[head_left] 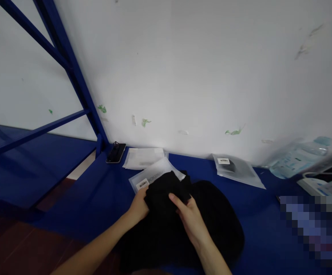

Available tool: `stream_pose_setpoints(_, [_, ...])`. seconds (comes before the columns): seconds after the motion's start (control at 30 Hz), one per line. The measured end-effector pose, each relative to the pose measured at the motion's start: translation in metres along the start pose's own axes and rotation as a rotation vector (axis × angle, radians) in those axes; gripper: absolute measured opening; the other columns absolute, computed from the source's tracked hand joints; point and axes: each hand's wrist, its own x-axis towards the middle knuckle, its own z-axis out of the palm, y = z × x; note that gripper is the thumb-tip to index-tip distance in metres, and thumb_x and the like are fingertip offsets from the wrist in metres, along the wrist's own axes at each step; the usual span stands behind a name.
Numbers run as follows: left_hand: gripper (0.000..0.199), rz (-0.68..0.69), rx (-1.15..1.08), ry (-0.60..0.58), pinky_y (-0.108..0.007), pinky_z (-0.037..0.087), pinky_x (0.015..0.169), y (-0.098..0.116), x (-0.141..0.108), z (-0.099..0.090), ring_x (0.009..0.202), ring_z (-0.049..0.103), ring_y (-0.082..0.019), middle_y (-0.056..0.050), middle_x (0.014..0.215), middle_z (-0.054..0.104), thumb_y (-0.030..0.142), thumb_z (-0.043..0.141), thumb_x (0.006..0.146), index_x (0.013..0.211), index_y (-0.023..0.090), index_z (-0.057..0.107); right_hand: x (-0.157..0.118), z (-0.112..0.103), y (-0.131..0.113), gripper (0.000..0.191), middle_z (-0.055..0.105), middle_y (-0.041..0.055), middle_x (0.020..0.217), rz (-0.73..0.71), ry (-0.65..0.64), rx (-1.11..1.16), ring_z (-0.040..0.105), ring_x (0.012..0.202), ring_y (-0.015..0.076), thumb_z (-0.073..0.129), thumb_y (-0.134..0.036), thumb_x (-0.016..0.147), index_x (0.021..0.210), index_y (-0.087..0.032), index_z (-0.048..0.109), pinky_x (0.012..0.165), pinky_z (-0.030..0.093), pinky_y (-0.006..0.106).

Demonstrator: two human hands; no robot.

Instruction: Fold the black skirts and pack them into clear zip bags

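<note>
My left hand is closed on the left edge of a bunched piece of black fabric. My right hand grips the same fabric from the right, its thumb lying on top. Just behind the fabric is a frosted plastic bag with a barcode label; its lower corner meets my left fingers, and I cannot tell whether they hold it too. More black material lies below and to the right of my hands. The fingers under the fabric are hidden.
On the blue surface lie a phone, a stack of pale bags and another frosted bag by the wall. A clear bottle lies at the right. Blue frame bars rise at the left.
</note>
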Motion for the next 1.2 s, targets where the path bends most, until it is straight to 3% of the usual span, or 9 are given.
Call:
stream_pose_setpoints(0.2, [0.011,0.074,0.041,0.072,-0.028,0.050,0.066,0.002,-0.001,-0.004,0.073,0.063,-0.018,-0.001,0.078,0.067,0.018,0.052,0.083,0.079,0.020,0.062,0.009,-0.002,0.022,0.027,0.073,0.0059,0.092,-0.179,0.032,-0.320,0.069,0.090,0.0244,0.065,-0.038,0.081,0.098,-0.018,0.064,0.081,0.053,0.033])
stream_pose_setpoints(0.33, [0.021,0.112,0.101,0.142,-0.026,0.049,0.063,0.006,0.000,-0.008,0.068,0.061,-0.016,0.001,0.074,0.062,0.029,0.046,0.093,0.078,0.021,0.058,0.007,-0.006,0.025,0.019,0.071,0.0021,0.086,-0.230,-0.017,-0.536,0.068,0.082,0.0207,0.057,-0.029,0.084,0.100,-0.020,0.063,0.074,0.051,0.028])
stream_pose_setpoints(0.5, [0.020,0.211,0.256,0.177,-0.028,0.048,0.065,0.011,-0.008,-0.013,0.070,0.058,-0.016,0.000,0.078,0.059,0.028,0.045,0.095,0.082,0.021,0.058,0.018,-0.010,0.023,0.016,0.071,0.0020,0.078,-0.218,-0.031,-0.619,0.069,0.076,0.0228,0.059,-0.024,0.079,0.092,-0.022,0.066,0.068,0.050,0.029])
stream_pose_setpoints(0.7, [0.019,0.380,0.422,0.130,-0.044,0.043,0.095,0.019,-0.022,-0.012,0.099,0.057,-0.023,-0.005,0.102,0.063,0.018,0.044,0.096,0.091,0.022,0.062,0.031,-0.017,0.018,0.023,0.075,0.0088,0.090,-0.178,0.046,-0.595,0.070,0.088,0.0292,0.062,-0.033,0.077,0.094,-0.019,0.070,0.077,0.051,0.035])
stream_pose_setpoints(0.9, [0.018,0.408,0.412,-0.020,-0.046,0.036,0.110,0.029,-0.022,-0.006,0.133,0.042,-0.024,-0.005,0.130,0.060,0.015,0.040,0.098,0.094,0.022,0.056,0.029,-0.021,0.020,0.042,0.076,0.0104,0.092,-0.078,0.080,-0.440,0.072,0.087,0.0272,0.053,-0.049,0.086,0.100,-0.014,0.070,0.071,0.055,0.033])
stream_pose_setpoints(1.0, [0.017,0.329,0.311,-0.093,-0.044,0.039,0.109,0.034,-0.020,-0.004,0.134,0.043,-0.022,-0.005,0.133,0.059,0.019,0.039,0.100,0.092,0.023,0.053,0.029,-0.022,0.019,0.042,0.077,0.0100,0.086,-0.040,0.044,-0.392,0.073,0.080,0.0276,0.059,-0.050,0.082,0.096,-0.014,0.072,0.067,0.056,0.034])
stream_pose_setpoints(1.1, [0.016,0.281,0.249,-0.119,-0.044,0.038,0.110,0.038,-0.020,0.000,0.134,0.045,-0.020,-0.005,0.134,0.058,0.021,0.038,0.101,0.093,0.024,0.052,0.032,-0.019,0.020,0.032,0.077,0.0092,0.090,-0.064,0.038,-0.374,0.071,0.090,0.0310,0.073,-0.042,0.069,0.089,-0.017,0.075,0.080,0.053,0.038])
stream_pose_setpoints(1.2, [0.016,0.286,0.237,-0.121,-0.045,0.032,0.114,0.040,-0.021,0.005,0.136,0.042,-0.019,-0.005,0.135,0.058,0.021,0.038,0.102,0.094,0.024,0.051,0.035,-0.014,0.023,0.034,0.075,0.0100,0.099,-0.078,0.076,-0.313,0.067,0.101,0.0322,0.068,-0.042,0.073,0.095,-0.017,0.074,0.091,0.049,0.042])
